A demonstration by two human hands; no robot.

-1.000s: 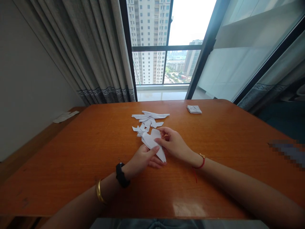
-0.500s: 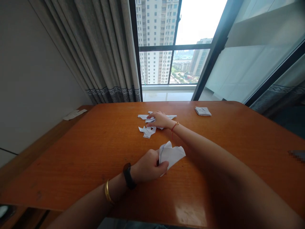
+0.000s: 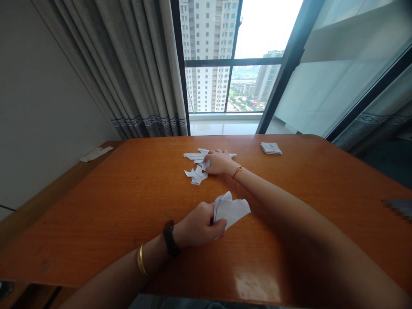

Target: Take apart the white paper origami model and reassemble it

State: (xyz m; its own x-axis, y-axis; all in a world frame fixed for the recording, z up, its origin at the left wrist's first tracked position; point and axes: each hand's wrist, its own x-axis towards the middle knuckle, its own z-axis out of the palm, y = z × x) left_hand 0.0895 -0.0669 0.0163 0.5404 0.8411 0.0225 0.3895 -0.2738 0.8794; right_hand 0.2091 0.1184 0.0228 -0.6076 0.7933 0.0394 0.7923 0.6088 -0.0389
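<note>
My left hand (image 3: pixel 199 224) is closed on a folded piece of white paper (image 3: pixel 233 211), thumb on top, held above the near middle of the table. The paper has a wavy cut upper edge and a dark line along one side. Farther off, my right hand (image 3: pixel 220 163) lies over a scatter of white paper scraps (image 3: pixel 192 156). Its fingers are curled down around a scrap (image 3: pixel 205 165), and their tips are partly hidden. Just nearer, a small heap of cut paper pieces (image 3: pixel 197 175) rests on the wood.
A folded white paper packet (image 3: pixel 271 148) lies at the back right of the brown wooden table (image 3: pixel 128 193). Paper strips (image 3: pixel 95 154) sit on a ledge at the left. Behind the table are a grey curtain (image 3: pixel 144 64) and a window. A blurred grey object (image 3: pixel 399 207) is at the right edge.
My right hand has drawn slightly right and its fingers have curled in, uncovering more scraps on the left. My left hand still holds the folded paper. The view has shifted a little.
</note>
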